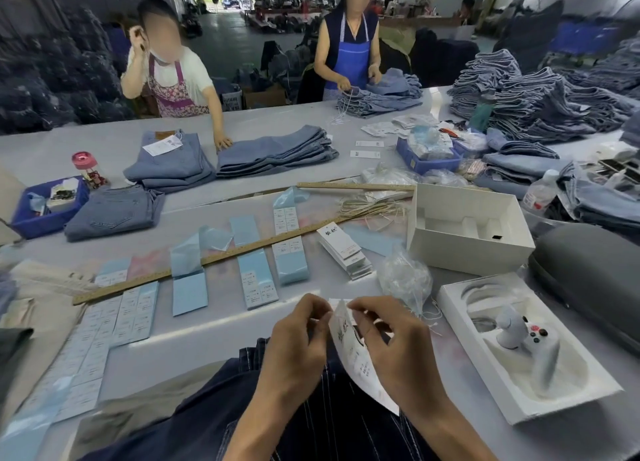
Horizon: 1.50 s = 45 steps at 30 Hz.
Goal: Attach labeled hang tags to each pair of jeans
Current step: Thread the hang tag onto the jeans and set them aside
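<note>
A white hang tag (pixel 349 353) with black print stands tilted between my hands, over my lap at the table's near edge. My left hand (pixel 298 342) pinches its upper left edge with curled fingers. My right hand (pixel 391 346) pinches the tag's top from the right. A stack of white hang tags (pixel 344 249) lies on the table ahead. Folded blue jeans (pixel 277 152) lie further back, one pair (pixel 169 159) with a tag on it. Sheets of small printed labels (pixel 258 289) on blue backing lie in rows.
A long wooden ruler (pixel 214 258) crosses the label sheets. An open white box (pixel 467 228) and a white tray with a grey controller (pixel 523 332) stand at right. A bundle of string (pixel 374 207) and a clear bag (pixel 405 277) lie nearby. Two people work across the table.
</note>
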### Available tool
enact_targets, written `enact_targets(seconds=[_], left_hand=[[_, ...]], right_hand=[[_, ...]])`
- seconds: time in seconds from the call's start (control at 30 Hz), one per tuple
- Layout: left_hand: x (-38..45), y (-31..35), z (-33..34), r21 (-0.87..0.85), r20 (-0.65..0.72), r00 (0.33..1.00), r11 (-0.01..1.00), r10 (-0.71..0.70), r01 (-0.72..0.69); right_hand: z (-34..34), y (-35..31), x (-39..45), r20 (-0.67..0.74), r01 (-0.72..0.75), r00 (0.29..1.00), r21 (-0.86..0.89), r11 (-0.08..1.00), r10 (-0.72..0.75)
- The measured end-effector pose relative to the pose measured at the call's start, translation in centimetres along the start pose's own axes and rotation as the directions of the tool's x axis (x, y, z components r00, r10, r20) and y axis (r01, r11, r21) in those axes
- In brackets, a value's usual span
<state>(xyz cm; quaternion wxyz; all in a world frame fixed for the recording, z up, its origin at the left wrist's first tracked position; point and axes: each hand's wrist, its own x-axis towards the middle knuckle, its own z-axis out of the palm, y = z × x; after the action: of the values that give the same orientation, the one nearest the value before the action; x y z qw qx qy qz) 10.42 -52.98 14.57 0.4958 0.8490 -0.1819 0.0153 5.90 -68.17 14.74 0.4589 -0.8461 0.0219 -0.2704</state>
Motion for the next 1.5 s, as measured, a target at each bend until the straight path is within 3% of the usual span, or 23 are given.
enact_targets(seconds=[0.07, 0.1, 0.2, 0.3, 0.47, 0.67, 0.77, 0.87, 0.93, 1.0, 1.07, 1.13, 1.2, 1.37, 1.5], left_hand=[[-0.2, 1.1, -1.2, 0.46, -0.082, 0.962, 0.867, 0.259, -0.194], [-0.2, 2.1, -1.8, 0.54, -0.096, 0.935, 0.807, 0.34, -0.238], [0.0, 5.4, -2.6, 0.585, -0.117, 0.875, 0.745, 0.47, -0.322], [-0.2, 7.4, -2.4, 0.528, -0.095, 0.85, 0.75, 0.518, -0.399], [-0.3, 8.3, -2.2, 0.458, -0.077, 0.864, 0.788, 0.497, -0.412], [-0.6, 6.2, -0.3, 0.39, -0.022, 0.89, 0.824, 0.455, -0.412], [-0.8, 5.5, 0.5, 0.303, -0.046, 0.899, 0.864, 0.435, -0.403], [-0.6, 3.5, 1.2, 0.171, -0.111, 0.954, 0.951, 0.28, -0.259], [-0.7, 1.0, 1.7, 0.189, -0.021, 0.988, 0.972, 0.15, -0.143], [-1.4, -1.5, 2.5, 0.244, 0.142, 0.989, 0.968, 0.031, -0.065], [-2.3, -3.0, 3.4, 0.255, 0.263, 0.965, 0.965, -0.011, -0.059], [-2.5, -3.7, 3.5, 0.191, 0.249, 0.969, 0.981, -0.003, -0.046], [-2.5, -3.9, 3.3, 0.138, 0.226, 0.974, 0.989, 0.015, -0.047], [-3.5, -4.4, 2.2, 0.093, 0.241, 0.968, 0.991, 0.073, -0.098], [-3.8, -4.1, 1.7, 0.238, 0.213, 0.968, 0.954, 0.13, -0.18]], right_hand=[[-0.6, -0.6, 0.2, -0.084, 0.071, 0.994, -0.015, 0.997, -0.072], [-0.8, -1.0, 0.2, -0.12, 0.107, 0.987, -0.019, 0.994, -0.109], [-1.4, -2.7, 0.1, -0.133, 0.165, 0.977, -0.035, 0.986, -0.168], [-1.8, -4.0, 0.0, -0.069, 0.14, 0.988, -0.015, 0.99, -0.14], [-3.6, -4.1, 0.4, -0.078, 0.079, 0.995, 0.174, 0.982, -0.067], [-5.1, -2.5, 0.4, 0.175, -0.097, 0.983, 0.239, 0.966, 0.056], [-5.7, -1.8, 0.5, 0.199, -0.09, 0.979, 0.255, 0.963, 0.039], [-7.4, -2.0, 1.8, 0.009, -0.113, 0.993, 0.301, 0.947, 0.116], [-9.5, -2.3, 3.2, -0.208, -0.103, 0.956, 0.423, 0.9, 0.207], [-11.7, -2.6, 4.1, -0.343, -0.012, 0.922, 0.434, 0.901, 0.178], [-12.6, -2.8, 4.3, -0.244, 0.004, 0.964, 0.404, 0.915, 0.103], [-11.8, -2.6, 4.0, 0.033, -0.143, 0.989, 0.499, 0.855, 0.145], [-10.4, -2.2, 3.3, 0.203, -0.251, 0.964, 0.486, 0.837, 0.172], [-6.0, -0.2, -0.7, 0.268, -0.26, 0.937, 0.116, 0.958, 0.222], [-2.7, 0.6, -4.5, 0.32, -0.278, 0.904, -0.065, 0.958, 0.284]])
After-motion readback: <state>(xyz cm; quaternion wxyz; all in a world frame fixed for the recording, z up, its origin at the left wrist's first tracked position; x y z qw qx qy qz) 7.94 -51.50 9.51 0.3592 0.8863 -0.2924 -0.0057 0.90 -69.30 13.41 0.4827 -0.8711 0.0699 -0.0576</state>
